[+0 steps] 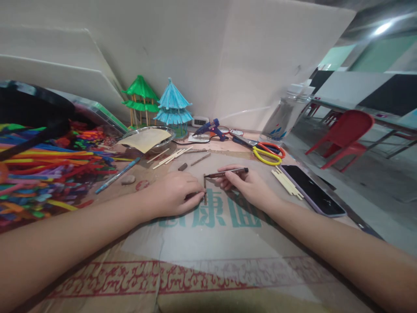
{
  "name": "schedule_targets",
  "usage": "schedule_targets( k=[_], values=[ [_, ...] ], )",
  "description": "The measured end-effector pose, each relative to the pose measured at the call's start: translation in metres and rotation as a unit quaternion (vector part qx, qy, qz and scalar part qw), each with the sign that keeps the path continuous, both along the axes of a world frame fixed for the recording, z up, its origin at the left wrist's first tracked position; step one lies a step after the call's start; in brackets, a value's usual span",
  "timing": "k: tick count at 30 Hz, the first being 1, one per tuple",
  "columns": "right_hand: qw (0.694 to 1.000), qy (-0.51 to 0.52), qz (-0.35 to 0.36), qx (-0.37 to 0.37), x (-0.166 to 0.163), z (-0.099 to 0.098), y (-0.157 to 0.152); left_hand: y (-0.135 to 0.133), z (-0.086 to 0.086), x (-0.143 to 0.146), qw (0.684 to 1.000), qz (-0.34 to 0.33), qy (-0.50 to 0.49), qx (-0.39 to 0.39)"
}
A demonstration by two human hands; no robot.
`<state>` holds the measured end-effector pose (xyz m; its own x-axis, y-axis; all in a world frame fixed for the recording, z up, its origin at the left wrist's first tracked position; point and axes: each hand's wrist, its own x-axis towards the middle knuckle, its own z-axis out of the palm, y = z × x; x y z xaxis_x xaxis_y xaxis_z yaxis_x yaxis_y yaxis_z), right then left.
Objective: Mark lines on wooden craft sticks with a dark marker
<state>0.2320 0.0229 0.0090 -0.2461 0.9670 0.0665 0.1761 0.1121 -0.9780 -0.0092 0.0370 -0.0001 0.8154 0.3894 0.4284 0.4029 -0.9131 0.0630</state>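
My left hand [177, 193] lies on the cardboard sheet [208, 243] with its fingertips pinched on a thin brown stick [205, 189] that stands flat on the sheet, pointing away from me. My right hand [243, 182] is closed on a dark brown marker pen [226, 174], held nearly level, its tip touching the far end of the stick. The two hands are close together at the middle of the sheet.
Coloured craft sticks [42, 174] fill the left. Bare wooden sticks [169, 157], a blue pen [117, 175], a bowl [148, 141], green [140, 100] and blue [172, 106] model pavilions, a glue gun [208, 128], scissors [265, 152], a bottle [285, 115] and a phone [311, 189] surround the sheet.
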Motion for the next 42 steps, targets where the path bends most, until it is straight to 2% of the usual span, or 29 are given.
schedule_targets(
  k=[4,15,22,30,37,42],
  values=[
    [1.0,-0.012,-0.021,0.009,-0.0005,0.0004,0.0004,-0.0004,-0.0007,-0.0005,1.0,0.0,0.0,-0.002],
    [1.0,-0.009,-0.014,0.01,-0.0009,0.0001,0.0008,-0.0004,0.0001,-0.0004,1.0,0.001,-0.001,0.001],
    [1.0,0.011,0.017,-0.009,0.0016,-0.0007,-0.0012,-0.0002,-0.0004,0.0001,1.0,0.0,-0.004,0.002],
    [1.0,-0.003,-0.025,-0.001,-0.0008,0.0021,0.0001,0.0003,-0.0013,-0.0004,1.0,0.001,0.002,0.004],
    [1.0,0.0,0.007,-0.012,0.0003,0.0037,-0.0042,0.0004,-0.0001,0.0007,1.0,-0.006,-0.008,0.001],
    [1.0,0.005,0.0,-0.01,-0.0002,0.0031,-0.0041,-0.0002,-0.0005,-0.0002,1.0,0.0,-0.002,-0.003]
  ],
)
